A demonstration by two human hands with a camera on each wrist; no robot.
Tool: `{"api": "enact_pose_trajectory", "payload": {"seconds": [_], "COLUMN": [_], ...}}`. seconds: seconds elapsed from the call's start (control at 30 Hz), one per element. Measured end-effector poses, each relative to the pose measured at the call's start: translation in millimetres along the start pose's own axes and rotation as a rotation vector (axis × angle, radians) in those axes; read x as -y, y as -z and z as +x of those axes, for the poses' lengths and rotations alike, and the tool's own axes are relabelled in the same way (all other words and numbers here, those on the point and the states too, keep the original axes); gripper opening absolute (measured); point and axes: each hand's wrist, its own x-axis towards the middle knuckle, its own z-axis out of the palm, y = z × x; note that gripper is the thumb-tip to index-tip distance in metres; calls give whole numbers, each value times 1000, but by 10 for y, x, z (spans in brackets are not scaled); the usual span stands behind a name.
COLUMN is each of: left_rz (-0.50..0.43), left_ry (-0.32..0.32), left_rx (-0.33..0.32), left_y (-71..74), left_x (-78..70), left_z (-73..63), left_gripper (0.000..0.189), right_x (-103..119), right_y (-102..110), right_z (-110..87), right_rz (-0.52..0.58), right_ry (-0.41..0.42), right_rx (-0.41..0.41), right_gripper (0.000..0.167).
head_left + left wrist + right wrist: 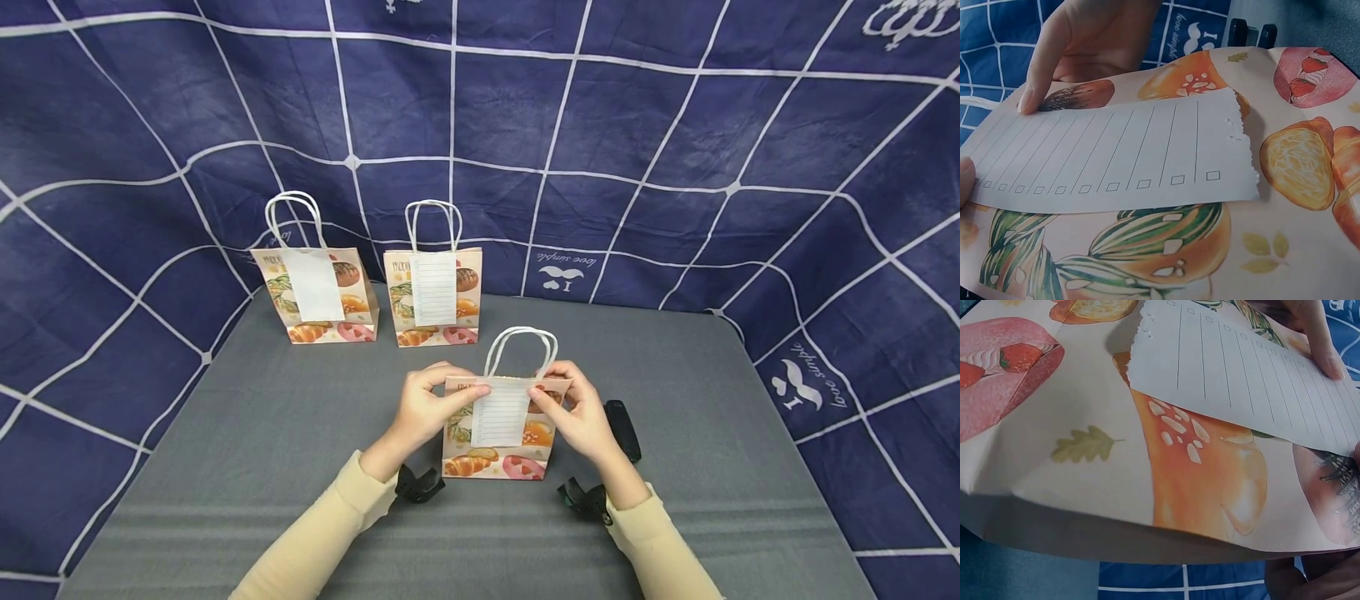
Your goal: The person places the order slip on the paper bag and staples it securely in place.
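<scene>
A small paper bag (491, 468) printed with breads stands upright on the grey table, its white twisted handles upright. Flat on its front lies a lined white note sheet (500, 417), with checkboxes and a torn lower edge visible in the left wrist view. My left hand (427, 407) pinches the bag's top edge, thumb on the note's upper left corner. On the other side my right hand (581, 417) grips the top edge, its thumb (1038, 81) pressing the upper right corner. Fingers behind the bag are mostly hidden.
Two similar bags, the left one (360, 325) with a plain white sheet and the other (468, 325) with a lined sheet, stand at the back left. A black oblong object (624, 430) lies beside my right hand. Blue grid cloth (637, 125) surrounds the table.
</scene>
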Motion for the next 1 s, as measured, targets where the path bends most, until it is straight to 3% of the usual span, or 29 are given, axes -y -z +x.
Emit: {"api": "enact_pose_trajectory", "payload": {"seconds": [0.2,0.37,0.5,0.67,0.83,1.0], "left_rz": [-11,-20,-26,-25,-20,-23], "left_ry": [11,7,4,-11,-30,-34], "left_rx": [2,5,8,7,6,4], "left_y": [4,6,11,6,2,1], "left_x": [6,13,23,29,39,45], "left_z": [-12,-21,-27,-37,-44,-50], "left_gripper": [13,12,13,13,13,13], "right_x": [-189,-243,-271,-306,-370,-372], "right_y": [132,293,444,667,868,950], "right_z": [-28,-7,-6,-75,-185,-278], "right_rz": [133,252,275,154,-24,-114], "right_ry": [-13,72,103,-48,-218,-284], "right_rx": [89,112,89,-30,-127,-163], "right_gripper": [40,61,52,20,17,18]}}
